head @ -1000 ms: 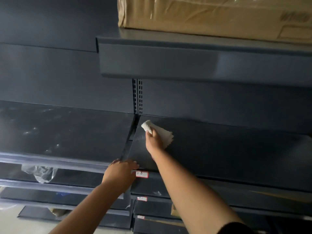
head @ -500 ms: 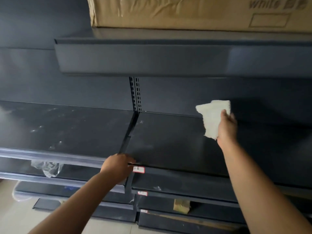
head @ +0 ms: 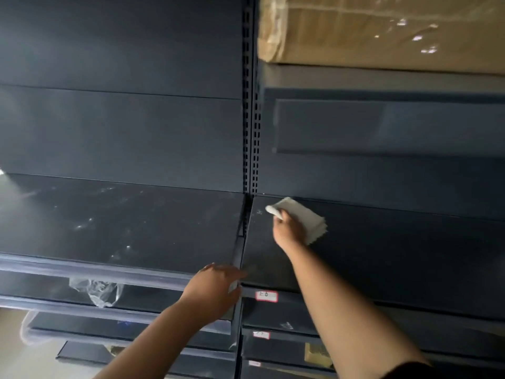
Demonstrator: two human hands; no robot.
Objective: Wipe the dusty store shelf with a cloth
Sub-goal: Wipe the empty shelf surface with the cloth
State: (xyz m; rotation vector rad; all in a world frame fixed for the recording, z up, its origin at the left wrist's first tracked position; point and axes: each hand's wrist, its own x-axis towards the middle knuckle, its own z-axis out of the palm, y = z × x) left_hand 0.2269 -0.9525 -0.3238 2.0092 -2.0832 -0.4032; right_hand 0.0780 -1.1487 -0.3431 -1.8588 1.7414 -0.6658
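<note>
Our right hand [head: 289,231] was clamped on the white cloth [head: 303,220], pressing it flat on the dark shelf [head: 396,255] near the back left corner, at about 11 o'clock on that panel. Half a second before, we had held the cloth lifted off to the right; now it was back down, so we judged a fresh stroke was starting. Our left hand [head: 213,289] rested loosely, fingers apart, on the front rail [head: 82,266] at 7 o'clock, beside the price tag [head: 266,295].

One camera on the person's head looks forward and slightly down, close to the dark shelf [head: 382,255], arms reaching in from below.
</note>
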